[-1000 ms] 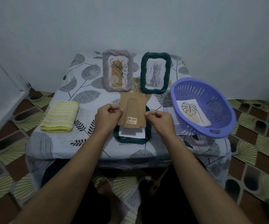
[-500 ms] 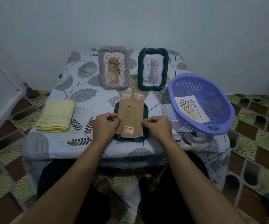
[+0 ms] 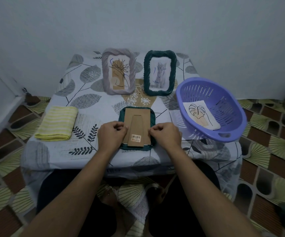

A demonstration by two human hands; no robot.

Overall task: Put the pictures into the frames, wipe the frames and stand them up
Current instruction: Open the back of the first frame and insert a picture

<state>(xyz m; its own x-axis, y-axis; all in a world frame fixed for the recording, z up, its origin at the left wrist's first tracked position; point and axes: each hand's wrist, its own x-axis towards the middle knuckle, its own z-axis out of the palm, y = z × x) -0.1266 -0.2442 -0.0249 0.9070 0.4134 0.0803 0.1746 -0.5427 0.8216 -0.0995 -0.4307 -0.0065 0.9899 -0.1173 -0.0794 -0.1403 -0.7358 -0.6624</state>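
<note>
The third frame (image 3: 153,115), dark green with a twisted rim, lies face down near the front edge of the desk (image 3: 90,151), straight ahead of us. Its cardboard back (image 3: 138,120) sits on it with the fold-out stand flat, and a barcode sticker (image 3: 136,138) is near the stand's lower end. Our left hand (image 3: 111,135) is at the left side of the back and our right hand (image 3: 166,136) at the right side. On both, the fingers (image 3: 121,128) are curled in and pinch the side edges of the cardboard; how far the back is seated in the frame we cannot tell.

Behind the face-down frame two others stand upright. One is a pale grey frame (image 3: 118,72) with a plant drawing, behind and to the left. The other is a dark green frame (image 3: 160,73) with a cat picture, behind and to the right. To the right of the face-down frame a purple slotted basket (image 3: 206,136) holds a leaf picture (image 3: 200,115). To its left, well apart, lies a folded yellow striped cloth (image 3: 57,123).

The desk is covered by a white cloth printed with grey and black leaves, which hangs over the front edge. A plain pale wall (image 3: 138,23) rises behind it. Around the desk we see floor tiles (image 3: 266,151) in brown, dark grey and green fan shapes.
</note>
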